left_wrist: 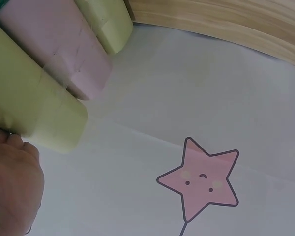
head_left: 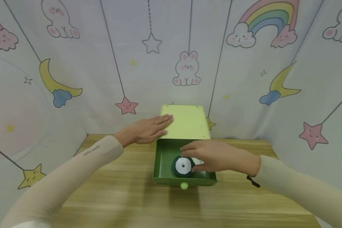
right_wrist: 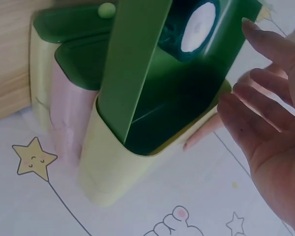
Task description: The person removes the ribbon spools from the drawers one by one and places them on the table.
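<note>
A small cabinet (head_left: 185, 122) with a pale yellow-green top stands at the back of the table. Its top drawer (head_left: 165, 152), dark green inside, is pulled out. In the drawer sits a round dark green object with a white scalloped disc (head_left: 183, 165) that has a small hole; its kind is unclear. Something whitish (head_left: 199, 161) shows partly behind my right hand. With fingers extended, my left hand (head_left: 149, 130) rests on the cabinet's left top edge. My right hand (head_left: 216, 154) hovers over the drawer's right side, its fingers apart and slightly bent, gripping nothing in the right wrist view.
Below the open drawer, the cabinet has a pink tier (right_wrist: 73, 108) and another yellow tier (right_wrist: 42, 78), their drawers pushed in. A round green knob (head_left: 184, 186) is on the open drawer's front. Wood-grain table (head_left: 117, 196) lies underneath; a printed cloth (head_left: 102, 63) hangs around behind.
</note>
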Tool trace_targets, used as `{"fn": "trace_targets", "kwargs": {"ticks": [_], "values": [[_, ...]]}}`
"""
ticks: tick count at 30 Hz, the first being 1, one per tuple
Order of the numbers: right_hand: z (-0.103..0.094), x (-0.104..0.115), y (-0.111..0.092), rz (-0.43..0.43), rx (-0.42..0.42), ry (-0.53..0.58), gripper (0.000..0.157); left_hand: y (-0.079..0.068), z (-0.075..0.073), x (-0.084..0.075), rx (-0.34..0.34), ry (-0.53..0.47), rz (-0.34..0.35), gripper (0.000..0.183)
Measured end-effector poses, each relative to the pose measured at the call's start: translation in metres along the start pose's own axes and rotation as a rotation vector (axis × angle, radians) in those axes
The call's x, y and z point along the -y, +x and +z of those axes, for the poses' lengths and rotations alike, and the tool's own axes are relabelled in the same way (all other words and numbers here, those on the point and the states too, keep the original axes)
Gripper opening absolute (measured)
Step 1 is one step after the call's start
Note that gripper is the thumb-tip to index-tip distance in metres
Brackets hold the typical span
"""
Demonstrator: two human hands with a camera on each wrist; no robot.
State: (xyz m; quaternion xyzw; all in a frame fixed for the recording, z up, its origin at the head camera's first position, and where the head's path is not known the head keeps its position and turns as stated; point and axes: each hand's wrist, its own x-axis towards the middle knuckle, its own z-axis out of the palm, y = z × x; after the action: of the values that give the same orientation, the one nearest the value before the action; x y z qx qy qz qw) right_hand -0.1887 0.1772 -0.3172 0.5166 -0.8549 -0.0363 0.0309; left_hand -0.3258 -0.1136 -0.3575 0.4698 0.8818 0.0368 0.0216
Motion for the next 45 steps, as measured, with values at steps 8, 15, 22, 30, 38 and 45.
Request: {"fn": "trace_targets", "kwargs": {"ticks": [8,15,22,30,38,45], "values": [[0.007,-0.002,0.020,-0.002,0.136,0.019,0.061,-0.006,0.001,0.002,-0.003,-0.018,-0.024,0.066],[0.015,-0.003,0.028,-0.015,0.182,-0.017,0.064,-0.006,0.000,0.000,0.009,-0.016,-0.028,0.067],[0.019,-0.006,0.035,-0.033,0.242,0.000,0.066,-0.005,0.000,0.000,0.008,0.007,-0.012,0.066],[0.022,-0.008,0.044,-0.060,0.313,-0.022,0.068,-0.002,-0.003,-0.001,0.015,0.021,-0.004,0.067],[0.022,-0.006,0.050,-0.087,0.344,-0.025,0.064,0.000,-0.004,-0.004,0.020,0.025,-0.003,0.067],[0.022,-0.003,0.054,-0.090,0.364,-0.010,0.060,0.000,-0.003,-0.003,0.019,0.027,-0.021,0.067]]}}
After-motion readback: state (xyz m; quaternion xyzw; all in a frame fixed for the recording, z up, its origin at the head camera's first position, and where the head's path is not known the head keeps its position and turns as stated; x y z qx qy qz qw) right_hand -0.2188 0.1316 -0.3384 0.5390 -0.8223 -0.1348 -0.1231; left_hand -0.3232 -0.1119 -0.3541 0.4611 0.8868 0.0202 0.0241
